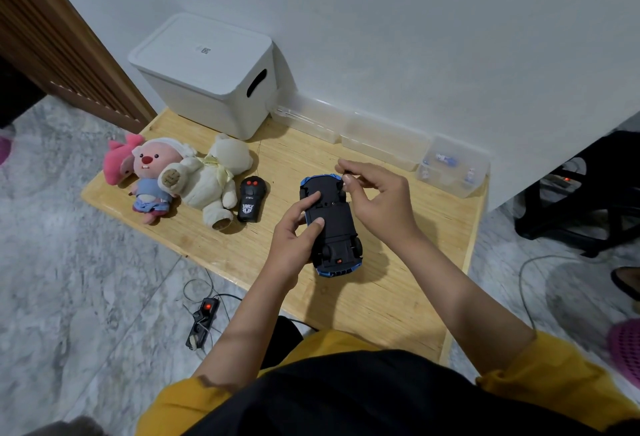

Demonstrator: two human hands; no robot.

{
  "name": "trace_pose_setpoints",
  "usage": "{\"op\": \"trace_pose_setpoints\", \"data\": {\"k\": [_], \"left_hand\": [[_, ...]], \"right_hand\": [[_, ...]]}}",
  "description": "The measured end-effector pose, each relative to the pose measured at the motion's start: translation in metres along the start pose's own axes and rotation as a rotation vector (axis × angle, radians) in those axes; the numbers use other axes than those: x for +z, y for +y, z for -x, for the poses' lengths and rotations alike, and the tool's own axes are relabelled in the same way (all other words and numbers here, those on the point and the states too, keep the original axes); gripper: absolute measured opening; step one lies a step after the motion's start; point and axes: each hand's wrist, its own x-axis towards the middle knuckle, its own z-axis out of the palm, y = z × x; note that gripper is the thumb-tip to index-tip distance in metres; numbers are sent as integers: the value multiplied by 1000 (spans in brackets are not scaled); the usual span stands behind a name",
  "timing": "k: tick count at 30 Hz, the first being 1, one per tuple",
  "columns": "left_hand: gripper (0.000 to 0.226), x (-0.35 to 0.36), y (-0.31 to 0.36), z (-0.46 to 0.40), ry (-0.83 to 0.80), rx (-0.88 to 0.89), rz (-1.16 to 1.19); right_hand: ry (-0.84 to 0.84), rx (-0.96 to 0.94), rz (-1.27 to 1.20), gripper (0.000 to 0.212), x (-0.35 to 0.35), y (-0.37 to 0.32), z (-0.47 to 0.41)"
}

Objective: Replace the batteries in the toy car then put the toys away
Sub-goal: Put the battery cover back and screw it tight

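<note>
Two bare forearms in yellow sleeves, reaching forward over a low wooden table point(381, 304). Left hand point(294, 238) clasping the toy car point(332, 221) from its left side, thumb and forefinger pressed on the black underside. Toy car upside down on the table, wheels up, blue body showing at both ends. Right hand point(377, 200) at the car's far right corner, thumb and forefinger pinched on a small dark object, too small to identify, beside the far wheel. Left of the car, near but apart: black remote control point(250, 199) with two red buttons; next a cream plush bear point(211, 181); then a pink plush animal point(152, 176) at the table's left edge. Farther back, against the white wall: white lidded storage box point(207, 72), and clear plastic containers point(450, 167) in a row, the rightmost holding small blue-and-white items. Grey marbled floor around the table, with a power strip point(202, 319), red light lit.
</note>
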Motion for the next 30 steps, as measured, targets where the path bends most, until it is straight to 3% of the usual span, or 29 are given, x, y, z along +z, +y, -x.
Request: {"op": "trace_pose_setpoints", "data": {"k": [4,8,15,20,25,30], "left_hand": [[39,1,0,1,-4,-8,-8],[38,1,0,2,1,-9,-9],[39,-2,3,2,32,-19,-6],[39,-1,2,1,45,-24,-8],[40,-3,-1,-1,63,-21,4],[40,-5,-3,-3,66,-19,-14]], "right_hand": [[1,41,-15,31,1,-2,0],[-1,3,21,13,-1,-1,-1],[-54,32,59,12,-6,5,4],[-54,154,-10,6,-6,-1,4],[60,293,-167,10,-8,2,9],[86,420,-203,26,3,15,22]]}}
